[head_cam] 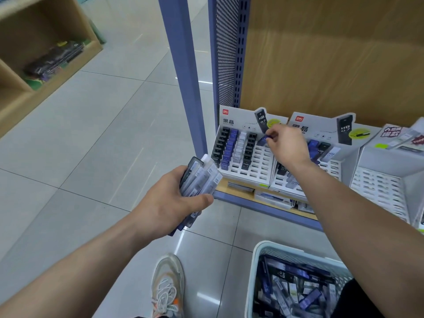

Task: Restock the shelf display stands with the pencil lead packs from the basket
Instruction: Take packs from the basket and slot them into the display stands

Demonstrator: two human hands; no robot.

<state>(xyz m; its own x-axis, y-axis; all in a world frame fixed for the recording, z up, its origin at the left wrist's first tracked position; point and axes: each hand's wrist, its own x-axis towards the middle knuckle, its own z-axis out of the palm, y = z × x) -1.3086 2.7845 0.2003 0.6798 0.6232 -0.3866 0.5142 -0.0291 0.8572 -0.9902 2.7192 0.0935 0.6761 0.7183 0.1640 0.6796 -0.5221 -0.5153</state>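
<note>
Basket (255, 267), below the right forearm, on the floor (103, 134): loose packs (305, 294) lie heaped inside, black, blue and white.

Shoe (168, 285), below the left hand, on the tiles.

Left hand (169, 200): fingers and thumb curl round a bundle (202, 177) of clear, black and blue packs, held lengthwise, its upper end pointing toward the stands.

Right hand (286, 145), ahead of and to the right of the left hand: its fingertips pinch a single blue pack (263, 140) at the top row of the first stand (259, 166). Left of this hand, four columns of that stand are filled: black, blue, white, black. The slots just below the hand are bare.

Second stand (330, 167), under and right of the right wrist, just beside the first: a few blue, black and white packs sit near its top, with more by the forearm.

Third stand (378, 187), farther right: slots bare where visible.

All three stands rest on the shelf (263, 208), against a wooden panel (332, 53) beyond the hand.
</note>
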